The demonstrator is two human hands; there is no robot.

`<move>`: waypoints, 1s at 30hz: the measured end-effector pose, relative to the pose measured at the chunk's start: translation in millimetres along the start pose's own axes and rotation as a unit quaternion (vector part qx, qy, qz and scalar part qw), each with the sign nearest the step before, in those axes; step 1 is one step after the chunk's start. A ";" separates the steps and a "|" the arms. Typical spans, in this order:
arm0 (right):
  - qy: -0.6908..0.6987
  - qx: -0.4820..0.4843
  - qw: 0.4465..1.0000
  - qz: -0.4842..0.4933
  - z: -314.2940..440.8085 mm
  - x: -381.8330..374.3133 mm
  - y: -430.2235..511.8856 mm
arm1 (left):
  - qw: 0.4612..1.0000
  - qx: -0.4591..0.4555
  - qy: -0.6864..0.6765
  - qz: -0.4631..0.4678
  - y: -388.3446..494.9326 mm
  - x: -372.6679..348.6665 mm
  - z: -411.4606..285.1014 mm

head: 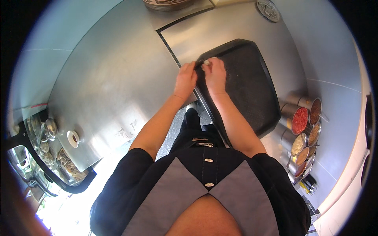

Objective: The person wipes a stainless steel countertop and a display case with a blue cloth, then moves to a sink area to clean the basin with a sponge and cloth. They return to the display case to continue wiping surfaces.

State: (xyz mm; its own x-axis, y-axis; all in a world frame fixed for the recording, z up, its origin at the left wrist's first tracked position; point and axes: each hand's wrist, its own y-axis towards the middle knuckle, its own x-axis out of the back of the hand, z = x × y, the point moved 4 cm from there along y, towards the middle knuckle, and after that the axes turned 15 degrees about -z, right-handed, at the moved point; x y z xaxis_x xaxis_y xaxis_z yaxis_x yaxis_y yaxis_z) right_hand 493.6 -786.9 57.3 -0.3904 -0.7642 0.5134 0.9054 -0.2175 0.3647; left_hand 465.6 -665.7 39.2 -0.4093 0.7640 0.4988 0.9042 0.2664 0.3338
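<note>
A large black tray (248, 88) with rounded corners lies on the stainless steel counter to the right of centre. My left hand (186, 78) is at the tray's left rim, near its far left corner, with the fingertips over the edge. Whether those fingers grip the rim cannot be told. Just right of it, my right hand (215, 72) is over the tray, its thumb and fingers pinched on a small whitish piece (206, 62), too small to identify. A tiny light speck lies on the tray's dark surface.
Several metal containers (299, 120) of red, pale and brown ingredients stand at the right wall. A small white bowl (73, 139) sits at the left, near clear containers of food (71, 168). A round metal lid or plate (267, 11) lies at the far right, a round container (169, 4) at the far edge.
</note>
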 end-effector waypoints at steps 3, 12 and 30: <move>-0.072 0.059 0.996 0.010 1.5 -5.1 -3.7 | 1.000 -0.002 -0.004 0.004 0.2 0.1 0.7; -0.032 0.126 0.982 0.135 7.3 14.0 6.0 | 1.000 -0.015 -0.008 0.016 3.1 4.8 -2.6; 0.014 0.053 0.998 0.017 -34.3 74.5 11.5 | 0.996 0.020 -0.084 0.019 7.6 3.6 9.9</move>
State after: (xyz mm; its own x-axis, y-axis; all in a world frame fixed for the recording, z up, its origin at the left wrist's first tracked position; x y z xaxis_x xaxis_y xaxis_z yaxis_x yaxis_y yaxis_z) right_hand 480.6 -867.2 73.0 -0.3542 -0.7871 0.5050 0.8946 -0.1278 0.4283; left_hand 472.2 -655.1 35.6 -0.3508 0.8608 0.3689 0.9245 0.2556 0.2827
